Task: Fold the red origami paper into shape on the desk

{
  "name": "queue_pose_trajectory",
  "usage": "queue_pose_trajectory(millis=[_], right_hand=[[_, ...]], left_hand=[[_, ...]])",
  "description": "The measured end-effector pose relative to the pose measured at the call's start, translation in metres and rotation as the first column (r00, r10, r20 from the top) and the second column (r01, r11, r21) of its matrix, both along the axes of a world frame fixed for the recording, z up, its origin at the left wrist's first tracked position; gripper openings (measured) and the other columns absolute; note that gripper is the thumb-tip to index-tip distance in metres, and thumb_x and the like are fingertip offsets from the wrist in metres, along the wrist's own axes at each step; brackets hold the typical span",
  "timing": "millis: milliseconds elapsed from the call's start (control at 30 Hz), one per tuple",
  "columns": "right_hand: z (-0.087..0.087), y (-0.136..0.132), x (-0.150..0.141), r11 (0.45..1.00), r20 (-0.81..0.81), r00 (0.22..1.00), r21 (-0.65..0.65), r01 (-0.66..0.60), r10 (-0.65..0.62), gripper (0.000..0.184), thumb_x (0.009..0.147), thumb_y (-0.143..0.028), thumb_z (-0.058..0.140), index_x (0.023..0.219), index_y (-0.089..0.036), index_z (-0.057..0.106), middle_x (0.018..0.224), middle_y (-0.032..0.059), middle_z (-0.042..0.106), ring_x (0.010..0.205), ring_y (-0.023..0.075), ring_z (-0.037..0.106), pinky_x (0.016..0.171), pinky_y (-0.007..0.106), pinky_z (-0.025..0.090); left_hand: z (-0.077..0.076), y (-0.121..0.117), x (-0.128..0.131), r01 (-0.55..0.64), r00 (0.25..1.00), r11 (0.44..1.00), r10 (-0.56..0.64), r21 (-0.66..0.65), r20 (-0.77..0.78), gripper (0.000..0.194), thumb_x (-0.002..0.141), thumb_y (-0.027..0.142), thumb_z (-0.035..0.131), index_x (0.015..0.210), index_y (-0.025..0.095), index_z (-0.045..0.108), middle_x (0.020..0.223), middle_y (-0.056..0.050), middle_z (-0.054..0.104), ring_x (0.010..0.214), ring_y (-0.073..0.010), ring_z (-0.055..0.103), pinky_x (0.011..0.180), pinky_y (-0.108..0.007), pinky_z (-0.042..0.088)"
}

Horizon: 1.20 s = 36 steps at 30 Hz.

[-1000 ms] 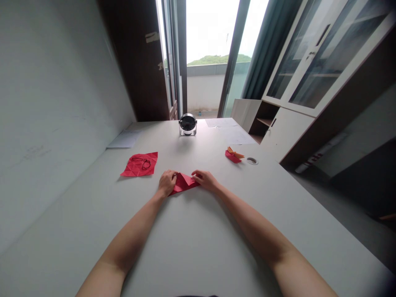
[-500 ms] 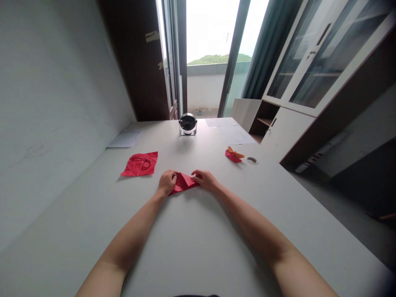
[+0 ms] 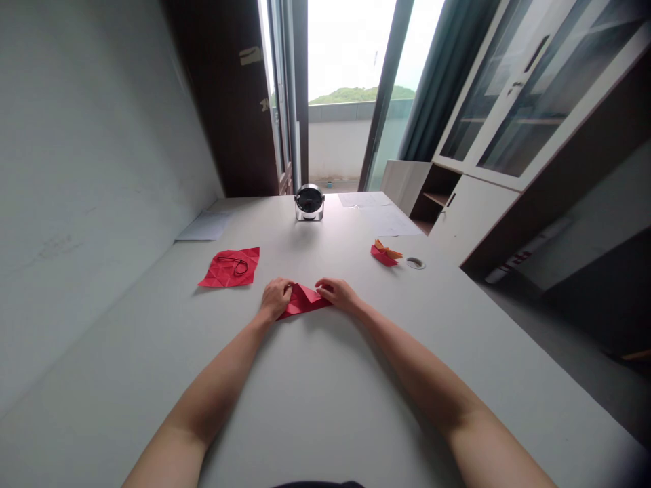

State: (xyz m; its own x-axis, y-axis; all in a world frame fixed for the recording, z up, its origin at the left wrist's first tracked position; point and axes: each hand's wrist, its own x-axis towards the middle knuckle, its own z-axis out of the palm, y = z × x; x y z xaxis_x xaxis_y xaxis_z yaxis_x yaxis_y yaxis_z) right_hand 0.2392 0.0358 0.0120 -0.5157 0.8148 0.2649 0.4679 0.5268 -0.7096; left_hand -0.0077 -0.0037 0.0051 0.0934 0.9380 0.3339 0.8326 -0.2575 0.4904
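Note:
A partly folded sheet of red paper lies on the white table between my hands, with a raised flap near its middle. My left hand is closed on the paper's left end, its fingertips at the upper edge. At the right end, my right hand has its thumb and fingers curled around the paper's edge in a pinch. Both hands partly cover the paper's ends.
On the left lies a creased red sheet with a thin black cord on it. A red and orange folded paper piece sits right, beside a round table grommet. A small silver-black fan stands at the back; white papers lie back left.
My right hand and the paper's right end have shifted very slightly. The left hand keeps its hold, and the other things have stayed in place.

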Motion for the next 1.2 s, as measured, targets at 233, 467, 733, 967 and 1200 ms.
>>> queue_pose_trajectory(millis=[233,467,733,967,1200], right_hand=[[0.000,0.001,0.000,1.000,0.018,1.000,0.015,0.005,-0.005,0.022,0.086,-0.032,0.057,0.094,-0.019,0.073,0.073,0.0001,0.066,0.062,0.0114,0.049,0.063,0.023,0.037],[-0.001,0.001,0.000,0.999,0.019,1.000,0.048,0.001,-0.002,0.019,0.086,-0.029,0.057,0.092,-0.020,0.072,0.072,-0.0002,0.064,0.062,0.0115,0.050,0.064,0.023,0.037],[-0.006,0.003,-0.002,0.998,0.014,1.000,0.058,0.006,-0.007,0.018,0.086,-0.024,0.056,0.090,-0.020,0.073,0.077,0.0009,0.066,0.064,0.0115,0.051,0.064,0.023,0.038],[-0.007,0.004,-0.002,0.999,0.007,1.000,0.053,0.011,-0.011,0.018,0.086,-0.023,0.056,0.089,-0.020,0.073,0.079,0.0015,0.068,0.064,0.0117,0.052,0.065,0.023,0.039],[-0.012,0.006,-0.003,0.997,-0.012,1.000,0.074,0.003,-0.002,0.016,0.086,-0.023,0.057,0.088,-0.021,0.073,0.081,0.0017,0.069,0.065,0.0119,0.053,0.065,0.023,0.040]], left_hand=[[0.001,0.000,0.002,-0.008,1.000,1.000,0.008,-0.027,-0.015,0.025,0.091,0.023,0.049,0.104,0.022,0.071,0.105,-0.008,0.069,0.101,-0.0229,0.058,0.097,-0.039,0.042],[-0.002,0.001,0.001,-0.002,1.000,1.000,0.001,-0.029,-0.027,0.025,0.092,0.024,0.049,0.103,0.024,0.072,0.106,-0.007,0.069,0.099,-0.0231,0.058,0.094,-0.039,0.042],[-0.002,0.001,0.001,-0.001,0.999,1.000,0.000,-0.024,-0.045,0.024,0.092,0.025,0.050,0.101,0.024,0.072,0.104,-0.007,0.069,0.098,-0.0232,0.057,0.094,-0.039,0.042],[-0.001,0.002,0.000,0.002,0.998,1.000,-0.003,-0.027,-0.059,0.025,0.091,0.025,0.050,0.102,0.024,0.072,0.104,-0.007,0.069,0.098,-0.0232,0.057,0.094,-0.038,0.041],[-0.001,0.002,0.000,0.000,0.997,1.000,-0.002,-0.028,-0.075,0.026,0.092,0.026,0.049,0.103,0.024,0.072,0.105,-0.007,0.069,0.098,-0.0227,0.058,0.094,-0.038,0.042]])
